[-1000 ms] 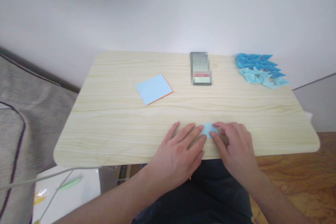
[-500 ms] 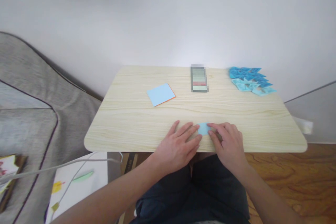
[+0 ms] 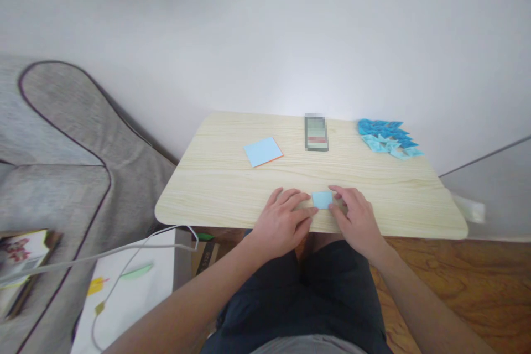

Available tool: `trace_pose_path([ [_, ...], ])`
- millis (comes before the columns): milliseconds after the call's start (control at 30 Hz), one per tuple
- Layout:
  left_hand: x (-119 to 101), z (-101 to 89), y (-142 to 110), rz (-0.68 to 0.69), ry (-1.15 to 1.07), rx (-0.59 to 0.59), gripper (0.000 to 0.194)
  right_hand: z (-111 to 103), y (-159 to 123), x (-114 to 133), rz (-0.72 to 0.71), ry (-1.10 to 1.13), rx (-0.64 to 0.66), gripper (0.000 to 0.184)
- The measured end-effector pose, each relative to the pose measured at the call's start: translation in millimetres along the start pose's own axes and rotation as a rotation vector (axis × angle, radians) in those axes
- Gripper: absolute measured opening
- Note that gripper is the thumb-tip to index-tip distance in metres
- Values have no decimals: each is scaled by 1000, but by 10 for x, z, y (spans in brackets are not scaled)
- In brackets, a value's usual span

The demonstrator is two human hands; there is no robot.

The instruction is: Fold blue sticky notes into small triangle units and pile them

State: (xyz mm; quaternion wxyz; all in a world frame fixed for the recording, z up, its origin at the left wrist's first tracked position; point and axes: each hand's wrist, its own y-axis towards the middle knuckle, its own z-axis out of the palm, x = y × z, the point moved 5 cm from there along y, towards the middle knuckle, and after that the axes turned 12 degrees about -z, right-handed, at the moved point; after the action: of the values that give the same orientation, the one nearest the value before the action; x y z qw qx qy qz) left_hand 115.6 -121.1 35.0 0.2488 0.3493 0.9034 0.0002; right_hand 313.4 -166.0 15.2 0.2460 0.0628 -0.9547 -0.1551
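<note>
A small light-blue piece of paper (image 3: 322,200), four-sided and apparently folded, lies flat near the table's front edge. My left hand (image 3: 283,217) rests palm down at its left, fingers spread, with the fingertips at the paper's left edge. On the other side is my right hand (image 3: 355,217), its index finger and thumb apart at the paper's right edge, the other fingers curled behind. Further back lies a stack of square paper sheets (image 3: 263,151), light blue on top with an orange edge showing below.
Several folded blue paper pieces (image 3: 385,135) are grouped at the back right of the wooden table (image 3: 219,188). A blurred-out phone (image 3: 316,133) lies near the wall. To the left are a grey sofa (image 3: 128,182), a white cabinet (image 3: 136,293) and a pale cable (image 3: 124,249).
The camera view has shifted a little. My right index finger has lifted off the paper to its upper right corner, and more of the paper shows between my hands.
</note>
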Motion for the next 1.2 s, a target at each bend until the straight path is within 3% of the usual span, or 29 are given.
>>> trace_pose_path([
  [133,-29,-7,-12,34,-10,-21,29,14,199,1,-47,91,55,46],
  [300,-19,-23,-8,17,-69,-57,36,22,351,0,-106,146,114,25],
  [467,31,-20,43,-124,-123,-87,45,-23,321,104,-139,200,85,40],
  [633,30,20,89,-165,-77,-83,53,-65,278,213,-190,114,92,46],
  [767,27,37,102,-166,-83,-87,52,-71,255,216,-179,22,138,47],
  [967,-11,-26,70,-80,-124,-77,49,-43,225,316,-263,92,115,20],
  [1067,-19,-77,9,-3,-92,-58,44,8,184,362,-302,154,87,21],
  [1200,21,-111,-78,-3,17,-81,26,69,93,353,-340,158,66,25],
])
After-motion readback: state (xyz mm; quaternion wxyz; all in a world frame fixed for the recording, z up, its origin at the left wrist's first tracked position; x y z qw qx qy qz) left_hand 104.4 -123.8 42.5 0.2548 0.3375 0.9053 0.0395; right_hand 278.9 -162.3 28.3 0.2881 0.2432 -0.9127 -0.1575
